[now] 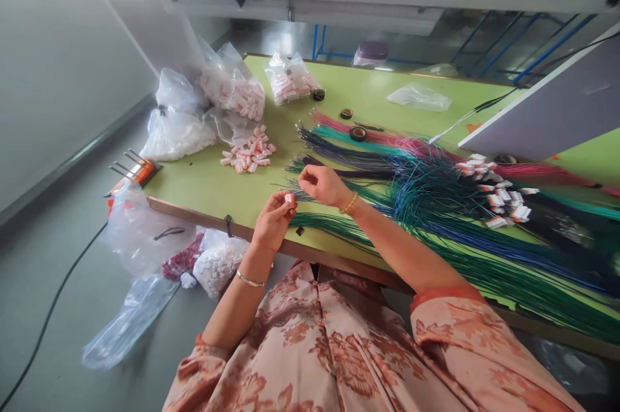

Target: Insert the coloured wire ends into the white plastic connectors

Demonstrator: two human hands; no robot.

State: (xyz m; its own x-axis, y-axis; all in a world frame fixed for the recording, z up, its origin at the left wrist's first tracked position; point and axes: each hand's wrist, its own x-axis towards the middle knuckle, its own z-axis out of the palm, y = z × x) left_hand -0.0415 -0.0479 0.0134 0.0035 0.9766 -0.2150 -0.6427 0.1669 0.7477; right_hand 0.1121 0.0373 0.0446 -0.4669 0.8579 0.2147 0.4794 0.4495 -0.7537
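Observation:
My left hand (272, 221) is closed on a small white and orange connector (290, 200) near the table's front edge. Just above and to the right of it, my right hand (322, 185) has its fingers pinched together, over the ends of the wires; whatever it may hold is too small to make out. Green wires (329, 225) and dark blue wires (339, 148) stretch rightward across the green table (194, 183). A loose pile of similar connectors (249, 152) lies beyond my left hand. More connectors (504, 195) sit in a cluster on the wires at the right.
Bags of connectors (293, 79) and a white plastic bag (177, 134) stand at the back left. Black tape rolls (358, 133) lie behind the wires. An orange tool with metal prongs (140, 173) is at the left corner. A panel (557, 102) rises at the right.

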